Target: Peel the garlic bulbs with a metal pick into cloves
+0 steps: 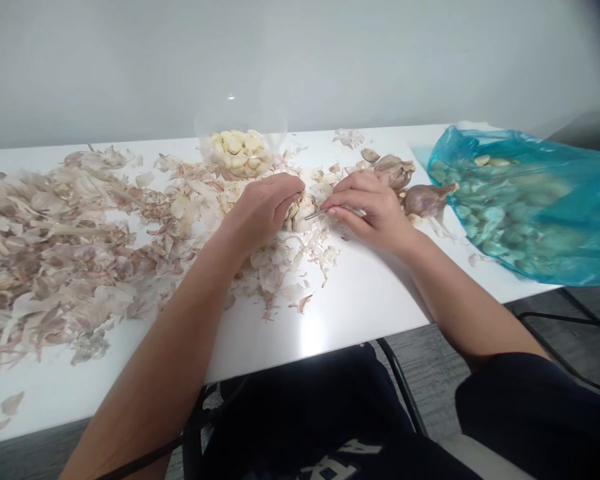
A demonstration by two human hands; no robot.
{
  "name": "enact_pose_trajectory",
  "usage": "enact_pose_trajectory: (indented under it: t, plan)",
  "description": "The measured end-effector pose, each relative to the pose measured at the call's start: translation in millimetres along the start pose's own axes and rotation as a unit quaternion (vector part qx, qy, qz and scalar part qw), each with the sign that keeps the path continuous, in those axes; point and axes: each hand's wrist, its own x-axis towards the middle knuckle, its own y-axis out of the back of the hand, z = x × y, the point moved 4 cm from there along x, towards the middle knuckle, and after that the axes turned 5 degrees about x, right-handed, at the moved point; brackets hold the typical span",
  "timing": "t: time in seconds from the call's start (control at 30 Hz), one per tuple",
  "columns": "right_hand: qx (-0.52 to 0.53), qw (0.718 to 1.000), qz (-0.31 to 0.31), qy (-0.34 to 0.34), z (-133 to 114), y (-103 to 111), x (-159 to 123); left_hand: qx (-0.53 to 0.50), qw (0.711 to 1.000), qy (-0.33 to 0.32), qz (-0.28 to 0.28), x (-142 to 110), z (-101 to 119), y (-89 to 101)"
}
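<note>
My left hand (266, 205) is closed around a partly broken garlic bulb (303, 212) near the middle of the table. Its fingers cover the far side of the bulb. My right hand (367, 205) pinches a thin metal tool (316, 215), whose tip reaches the bulb; the hand hides its other end, so I cannot tell its exact kind. Behind my left hand stands a clear bowl (280, 127) with peeled garlic cloves (240, 150) in it. Just right of my right hand lie a whole garlic bulb (425, 200) and another bulb (395, 170).
Loose garlic skins (90, 253) cover the left of the white table (370, 293), with more scraps under my hands. At the right lies a blue plastic bag (540, 207) holding many cloves. A pale wall (330, 60) rises behind the table.
</note>
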Motion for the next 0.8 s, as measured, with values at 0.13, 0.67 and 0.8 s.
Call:
enact_pose_trajectory:
  t: [0.13, 0.67, 0.8]
  plan:
    - [0.016, 1.000, 0.015, 0.006, -1.0, -1.9, 1.2, 0.005, 1.000, 0.002, -0.002, 0.2, 0.6, 0.0]
    - [0.014, 1.000, 0.018, -0.011, -0.3, 1.1, 1.2, -0.002, 1.000, 0.009, -0.013, 0.9, 1.5, 1.1]
    - [0.007, 1.000, 0.018, -0.020, 0.3, -2.4, 1.1, -0.004, 1.000, 0.006, -0.011, 1.0, 1.4, 0.9]
